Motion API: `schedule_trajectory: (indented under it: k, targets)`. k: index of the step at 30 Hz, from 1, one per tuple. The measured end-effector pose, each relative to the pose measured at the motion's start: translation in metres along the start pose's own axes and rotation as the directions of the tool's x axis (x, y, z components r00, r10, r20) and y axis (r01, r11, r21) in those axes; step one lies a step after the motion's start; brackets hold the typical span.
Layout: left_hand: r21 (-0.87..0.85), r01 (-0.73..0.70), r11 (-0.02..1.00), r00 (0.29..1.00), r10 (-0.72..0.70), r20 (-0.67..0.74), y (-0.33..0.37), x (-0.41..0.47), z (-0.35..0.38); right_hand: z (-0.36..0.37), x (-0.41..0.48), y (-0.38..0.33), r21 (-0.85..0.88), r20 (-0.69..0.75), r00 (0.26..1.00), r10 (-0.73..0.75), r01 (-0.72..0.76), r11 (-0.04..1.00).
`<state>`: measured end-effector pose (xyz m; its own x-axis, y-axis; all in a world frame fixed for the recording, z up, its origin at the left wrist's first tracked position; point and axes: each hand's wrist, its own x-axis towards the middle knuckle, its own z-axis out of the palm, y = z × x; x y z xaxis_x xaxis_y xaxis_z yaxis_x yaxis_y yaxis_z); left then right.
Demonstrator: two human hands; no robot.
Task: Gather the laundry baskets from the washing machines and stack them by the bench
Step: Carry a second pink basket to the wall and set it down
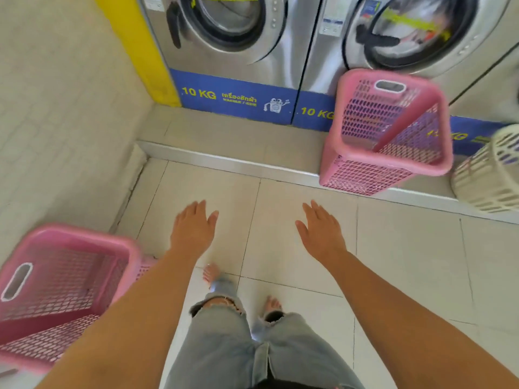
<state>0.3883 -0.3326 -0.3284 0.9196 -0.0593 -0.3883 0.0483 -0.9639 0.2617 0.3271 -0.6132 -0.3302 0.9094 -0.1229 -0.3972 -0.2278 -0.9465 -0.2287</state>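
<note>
Three baskets: two pink, one cream.
Left hand (pixel 193 228): palm down over floor tiles (pixel 393 248), fingers loosely spread, holding nothing.
Right hand (pixel 320 231): same, fingers spread, holding nothing.
Pink basket, far (pixel 384 133): tilted on the raised step (pixel 224 144) against the right-hand washing machine (pixel 407 32).
Cream basket (pixel 491 178): just beside it, at the step's right end.
Pink basket, near (pixel 56 290): on the floor by the left wall, beside the left forearm.

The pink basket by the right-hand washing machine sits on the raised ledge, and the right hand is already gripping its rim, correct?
Not quite. The pink basket does sit on the raised ledge by the right-hand washing machine, but the head view shows the right hand open and empty over the floor tiles, fingers spread, well short of the rim.
</note>
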Motion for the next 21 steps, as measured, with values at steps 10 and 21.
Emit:
schedule_trajectory:
  k: [10, 21]
  targets:
    - [0.01, -0.212, 0.977, 0.971, 0.209, 0.118, 0.174, 0.059, 0.025, -0.035, 0.009, 0.141, 0.233, -0.094, 0.942, 0.321, -0.293, 0.927]
    - [-0.005, -0.303, 0.953, 0.943, 0.3, 0.147, 0.347, 0.192, 0.021, -0.111, 0.116, 0.263, 0.371, -0.143, 0.847, 0.511, -0.433, 0.822]
